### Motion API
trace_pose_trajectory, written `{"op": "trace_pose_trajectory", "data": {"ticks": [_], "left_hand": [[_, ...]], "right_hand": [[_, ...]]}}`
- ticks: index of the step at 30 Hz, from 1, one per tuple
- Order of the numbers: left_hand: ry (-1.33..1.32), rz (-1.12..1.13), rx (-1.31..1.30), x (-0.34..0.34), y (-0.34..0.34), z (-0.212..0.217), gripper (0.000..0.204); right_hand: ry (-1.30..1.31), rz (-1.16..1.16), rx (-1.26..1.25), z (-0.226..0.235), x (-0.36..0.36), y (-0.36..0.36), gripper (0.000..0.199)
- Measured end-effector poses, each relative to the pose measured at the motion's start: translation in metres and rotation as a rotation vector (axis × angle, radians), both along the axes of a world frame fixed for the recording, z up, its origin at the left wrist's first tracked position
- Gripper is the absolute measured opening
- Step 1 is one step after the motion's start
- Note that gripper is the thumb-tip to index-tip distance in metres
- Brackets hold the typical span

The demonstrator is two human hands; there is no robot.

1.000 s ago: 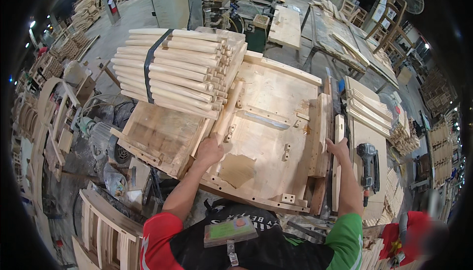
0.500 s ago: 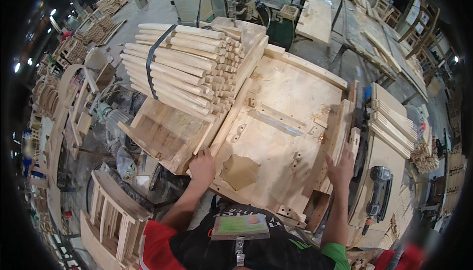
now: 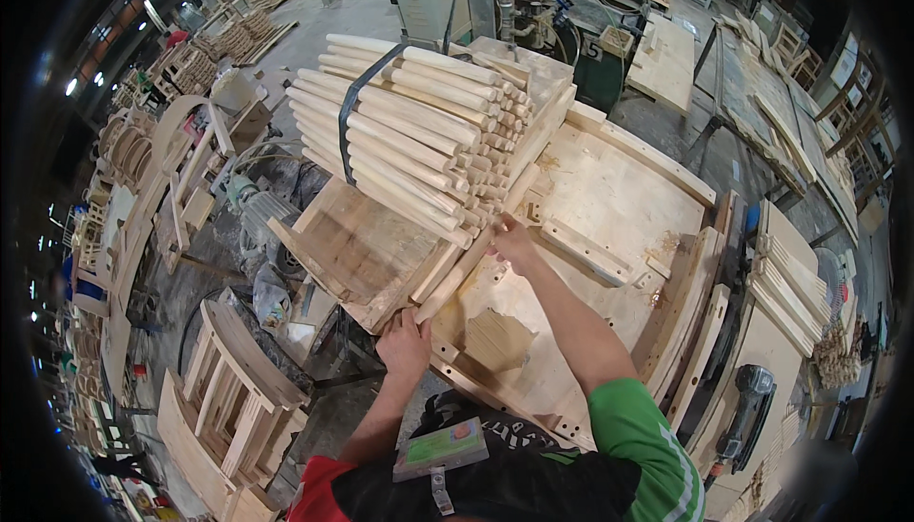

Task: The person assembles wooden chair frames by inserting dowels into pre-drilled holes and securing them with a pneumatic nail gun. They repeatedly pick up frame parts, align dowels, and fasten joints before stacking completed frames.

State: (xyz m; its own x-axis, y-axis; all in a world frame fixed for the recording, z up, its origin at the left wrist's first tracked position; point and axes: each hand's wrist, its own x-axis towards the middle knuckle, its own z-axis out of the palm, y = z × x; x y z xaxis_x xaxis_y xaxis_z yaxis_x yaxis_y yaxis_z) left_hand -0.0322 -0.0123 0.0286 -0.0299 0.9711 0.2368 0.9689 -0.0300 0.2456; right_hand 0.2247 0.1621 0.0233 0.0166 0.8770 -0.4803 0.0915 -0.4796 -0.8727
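My left hand (image 3: pixel 405 343) is closed around the near end of a long wooden strip (image 3: pixel 461 282) on the left side of a plywood work board (image 3: pixel 590 174). Farther up that strip, my right hand (image 3: pixel 515 243) has its fingers bent and pressed against the wood, just below the cut ends of a strapped bundle of round wooden dowels (image 3: pixel 400 131). The bundle lies on a wooden stand left of the board. Drilled wooden blocks (image 3: pixel 586 250) are fixed on the board, and a torn brown piece of cardboard (image 3: pixel 498 339) lies near its front.
Drilled wooden rails (image 3: pixel 681 317) run along the board's right side. Beyond them are a power tool (image 3: pixel 747 412) and a stack of slim wooden slats (image 3: pixel 785 284). At lower left stands a curved wooden frame (image 3: pixel 238 398); a grey-green motor (image 3: pixel 267 212) is behind it.
My right hand has left the rails on the right and reached across the board to the strip by the dowels. My left hand stays at the strip's near end. The view has shifted.
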Motion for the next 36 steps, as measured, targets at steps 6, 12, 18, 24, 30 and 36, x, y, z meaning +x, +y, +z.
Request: {"op": "trace_pose_trajectory", "data": {"ticks": [6,12,18,24,30,36], "left_hand": [[-0.040,0.055,-0.147,0.005,-0.002,-0.002,0.032],[-0.069,0.020,-0.099,-0.006,-0.007,-0.006,0.030],[-0.098,-0.014,-0.091,-0.019,-0.014,-0.006,0.030],[-0.152,-0.001,-0.099,-0.019,-0.014,-0.007,0.031],[-0.194,0.005,-0.082,-0.024,-0.020,-0.005,0.030],[-0.227,0.012,-0.081,-0.023,-0.023,0.001,0.029]], "right_hand": [[-0.031,-0.128,0.141,-0.006,0.039,-0.022,0.050],[-0.116,-0.238,0.715,0.108,0.044,-0.023,0.032],[-0.404,0.046,1.042,0.224,-0.004,-0.024,0.034],[-0.665,0.049,1.132,0.229,-0.018,0.003,0.031],[-0.624,0.035,1.142,0.218,-0.022,0.003,0.027],[-0.555,-0.001,1.070,0.223,-0.025,-0.001,0.024]]}}
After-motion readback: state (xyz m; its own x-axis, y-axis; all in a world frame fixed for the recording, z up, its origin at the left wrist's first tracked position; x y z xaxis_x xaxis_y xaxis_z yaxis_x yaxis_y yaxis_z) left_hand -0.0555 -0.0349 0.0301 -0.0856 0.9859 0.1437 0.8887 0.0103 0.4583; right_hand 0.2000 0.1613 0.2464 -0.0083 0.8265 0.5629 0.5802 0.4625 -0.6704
